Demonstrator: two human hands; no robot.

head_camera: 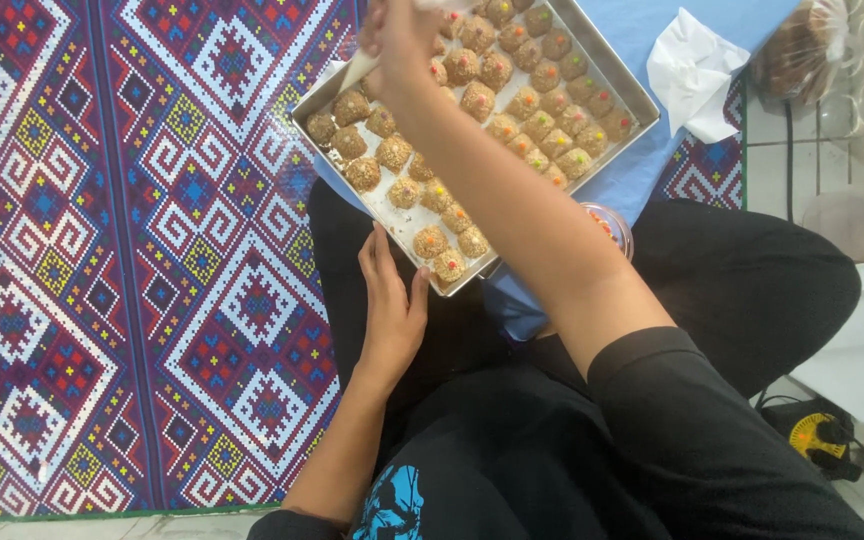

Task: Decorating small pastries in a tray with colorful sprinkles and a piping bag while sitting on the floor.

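A square metal tray (624, 82) lies tilted in front of me, filled with rows of round crumb-coated sweets (512, 105) topped with small coloured bits. My left hand (390, 300) rests flat on the dark cloth of my lap, fingertips touching the tray's near edge, holding nothing. My right hand (399, 38) reaches across the tray to its far left corner and is closed on a pale, flat piece (357, 72) at the tray's rim. My right forearm hides part of the sweets.
A patterned purple mat (132, 250) covers the floor at left. Blue cloth (642, 165) lies under the tray, with crumpled white paper (692, 75) at upper right. A small clear container (607, 225) of coloured bits sits by my forearm. Clear jars, a red lid and a yellow device stand right.
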